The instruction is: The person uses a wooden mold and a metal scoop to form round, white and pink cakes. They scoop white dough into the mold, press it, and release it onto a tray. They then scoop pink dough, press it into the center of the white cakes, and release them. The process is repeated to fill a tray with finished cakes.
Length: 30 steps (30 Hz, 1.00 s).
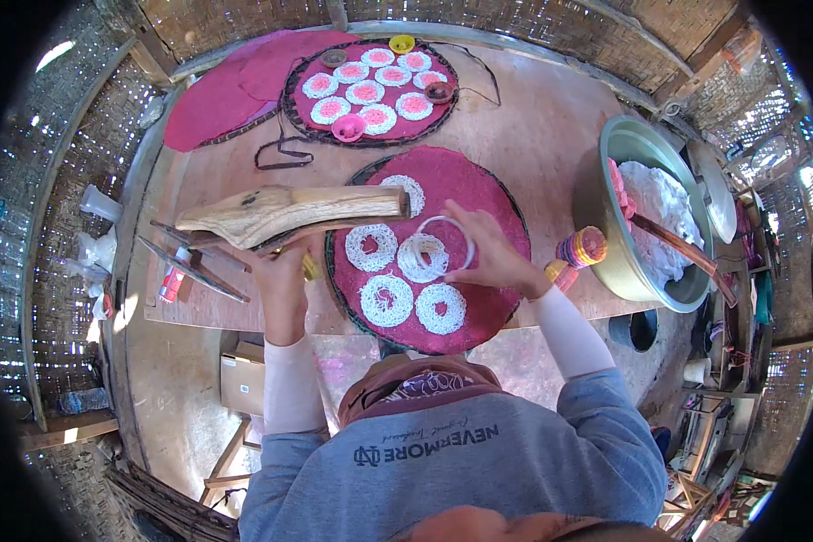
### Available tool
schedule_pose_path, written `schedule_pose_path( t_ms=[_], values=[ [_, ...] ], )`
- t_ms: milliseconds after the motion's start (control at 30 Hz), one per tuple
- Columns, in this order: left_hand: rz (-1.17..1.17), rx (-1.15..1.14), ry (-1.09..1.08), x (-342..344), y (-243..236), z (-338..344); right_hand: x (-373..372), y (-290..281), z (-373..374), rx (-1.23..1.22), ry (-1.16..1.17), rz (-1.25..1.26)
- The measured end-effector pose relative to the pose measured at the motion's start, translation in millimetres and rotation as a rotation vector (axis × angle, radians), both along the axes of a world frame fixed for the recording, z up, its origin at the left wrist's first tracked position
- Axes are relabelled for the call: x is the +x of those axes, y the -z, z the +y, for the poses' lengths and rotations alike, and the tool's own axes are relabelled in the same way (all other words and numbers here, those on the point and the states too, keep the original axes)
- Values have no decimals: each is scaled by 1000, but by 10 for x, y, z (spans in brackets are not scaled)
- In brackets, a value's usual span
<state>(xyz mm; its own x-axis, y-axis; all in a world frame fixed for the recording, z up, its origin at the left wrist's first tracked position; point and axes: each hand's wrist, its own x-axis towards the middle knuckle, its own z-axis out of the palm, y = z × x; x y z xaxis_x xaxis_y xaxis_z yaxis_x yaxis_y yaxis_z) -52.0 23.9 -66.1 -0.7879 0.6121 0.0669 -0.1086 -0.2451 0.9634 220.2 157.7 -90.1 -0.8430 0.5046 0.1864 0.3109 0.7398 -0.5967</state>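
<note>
My left hand (278,275) is closed around a long wooden tool (285,210) with darker handle pieces, held at the left side of the near magenta round mat (479,208). A small yellow piece shows behind that hand. My right hand (483,257) pinches a pale thin ring (461,228) just over the middle white lacy disc (421,257). Around it on the mat lie several other white ring-shaped lacy pieces (370,247), one partly hidden behind the wooden tool's end.
A far tray (370,122) holds several pink-centred white rounds and small bowls; magenta sheets (199,108) lie beside it. At right stand a large tub (637,289) with white material and striped colourful stacks (583,246). Wooden sticks (190,271) lie left; the table edge (542,321) is near.
</note>
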Motion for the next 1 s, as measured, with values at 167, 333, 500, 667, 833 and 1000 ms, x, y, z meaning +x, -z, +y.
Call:
schedule_pose_path(
  t_ms=[167,333,500,667,833,1000],
  values=[
    [-12,-50,51,-249,91,-90,397,26,-84,74,214,-185],
    [-7,-58,67,-261,13,-84,417,43,-247,175,243,-227],
    [3,-51,72,-309,59,-96,344,67,-290,147,294,-206],
    [75,-130,119,-324,17,-82,445,21,-250,64,360,21],
    [133,-229,120,-633,219,167,460,-5,-303,-501,330,435],
    [73,-446,231,-1109,545,176,509,16,-252,-407,225,306]
  ],
)
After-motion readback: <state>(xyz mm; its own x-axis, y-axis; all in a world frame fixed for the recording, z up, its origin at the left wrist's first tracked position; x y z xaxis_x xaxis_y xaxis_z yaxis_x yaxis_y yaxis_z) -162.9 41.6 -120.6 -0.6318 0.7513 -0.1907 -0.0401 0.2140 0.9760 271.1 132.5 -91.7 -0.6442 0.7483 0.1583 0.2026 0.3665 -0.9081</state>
